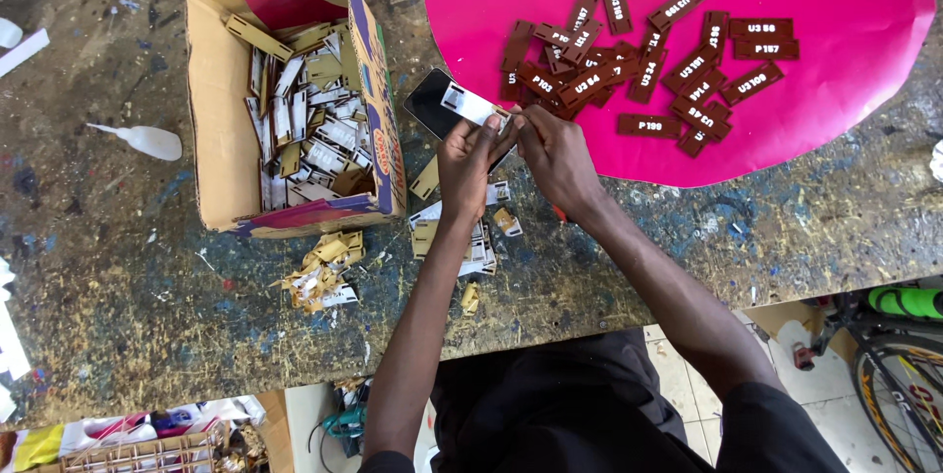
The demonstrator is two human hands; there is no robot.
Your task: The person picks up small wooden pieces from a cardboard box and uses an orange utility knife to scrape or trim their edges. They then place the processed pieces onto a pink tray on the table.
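Note:
Both my hands meet over the worn table, gripping one small flat tag (475,107) with a white film on it. My left hand (468,161) pinches the tag's near end, and my right hand (557,157) holds its right end with the fingertips at the film's edge. A black phone (429,101) lies just under and left of the tag. Beyond my right hand, a heap of dark red tags (629,65) with white lettering rests on a pink sheet (845,1). An open cardboard box (218,129) to the left holds several film-covered tags.
Peeled scraps and tan pieces (319,272) lie on the table near the box and under my wrists. A white squeeze bottle (147,141) lies at the left. A bicycle wheel (899,385) stands at the lower right, past the table edge.

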